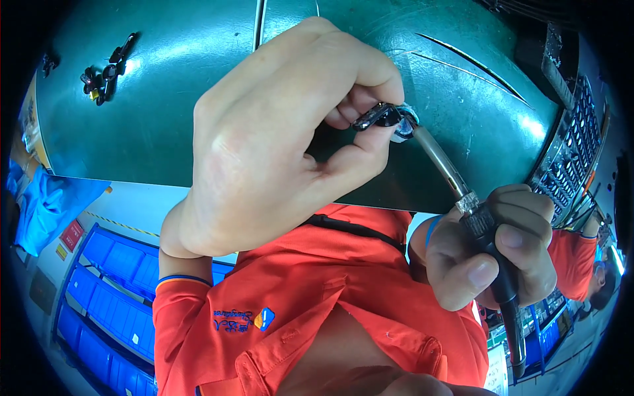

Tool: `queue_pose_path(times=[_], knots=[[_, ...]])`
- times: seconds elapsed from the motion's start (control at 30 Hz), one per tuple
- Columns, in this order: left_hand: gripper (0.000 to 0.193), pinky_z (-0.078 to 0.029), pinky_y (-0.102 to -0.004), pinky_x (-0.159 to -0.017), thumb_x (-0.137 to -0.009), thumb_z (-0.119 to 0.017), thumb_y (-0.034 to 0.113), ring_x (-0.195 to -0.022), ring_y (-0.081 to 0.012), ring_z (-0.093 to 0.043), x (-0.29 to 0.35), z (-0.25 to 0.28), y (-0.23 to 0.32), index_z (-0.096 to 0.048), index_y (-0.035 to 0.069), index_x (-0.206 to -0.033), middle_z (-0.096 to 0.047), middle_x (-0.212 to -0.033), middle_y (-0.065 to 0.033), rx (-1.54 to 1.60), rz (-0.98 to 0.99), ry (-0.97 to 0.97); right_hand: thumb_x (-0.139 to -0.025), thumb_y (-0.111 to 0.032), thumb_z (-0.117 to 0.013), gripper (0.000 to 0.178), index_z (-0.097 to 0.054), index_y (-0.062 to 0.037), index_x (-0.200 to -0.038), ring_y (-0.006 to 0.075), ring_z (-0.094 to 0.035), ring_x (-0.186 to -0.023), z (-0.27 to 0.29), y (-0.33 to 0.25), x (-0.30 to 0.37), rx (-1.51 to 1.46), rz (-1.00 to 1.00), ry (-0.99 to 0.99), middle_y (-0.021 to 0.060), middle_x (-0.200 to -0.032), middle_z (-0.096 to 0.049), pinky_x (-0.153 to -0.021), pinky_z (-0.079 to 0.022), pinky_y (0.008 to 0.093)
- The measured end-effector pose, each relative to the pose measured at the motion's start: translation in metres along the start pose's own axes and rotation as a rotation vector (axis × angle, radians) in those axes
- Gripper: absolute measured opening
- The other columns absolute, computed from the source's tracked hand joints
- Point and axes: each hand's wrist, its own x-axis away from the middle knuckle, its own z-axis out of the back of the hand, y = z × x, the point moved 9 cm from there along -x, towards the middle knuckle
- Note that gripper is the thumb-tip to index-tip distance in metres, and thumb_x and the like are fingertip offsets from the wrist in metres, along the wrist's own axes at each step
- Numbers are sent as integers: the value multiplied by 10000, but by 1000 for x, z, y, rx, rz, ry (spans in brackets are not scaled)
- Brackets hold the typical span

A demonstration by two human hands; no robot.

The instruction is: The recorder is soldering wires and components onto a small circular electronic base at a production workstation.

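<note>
Between the thumb and fingers of my left hand [264, 138] is a small black part [374, 117] with a glossy flat face. My fingers partly cover it. My right hand [502, 244] is closed round the dark handle of a soldering iron [441, 160]. The iron's metal barrel slants up and left, and its end lies right beside the black part. A small shiny, rounded piece [404, 129] shows there too; whether the iron touches it I cannot tell.
The hands are over a green work mat [178, 132]. Dark tweezers [472, 65] lie at the upper right, several small black parts [105, 72] at the upper left. A tray [571, 138] of small pieces lines the right edge. Blue bins [112, 297] stand lower left; another person's red sleeve [573, 261] is at right.
</note>
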Motion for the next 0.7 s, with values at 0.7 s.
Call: queue_pose_path(times=[0.7], knots=[[265,-503,-214,-655,-738,-787,-71,-760,-138,-647,0,3,2,-706,-21,-986,-692,-925,-102,17,-4,1,-875,-203,-597,220,-528,-14,-964,191,-414,-550,-1,-8,0,8,21,5,74,-632,-455,-470,-329,325]])
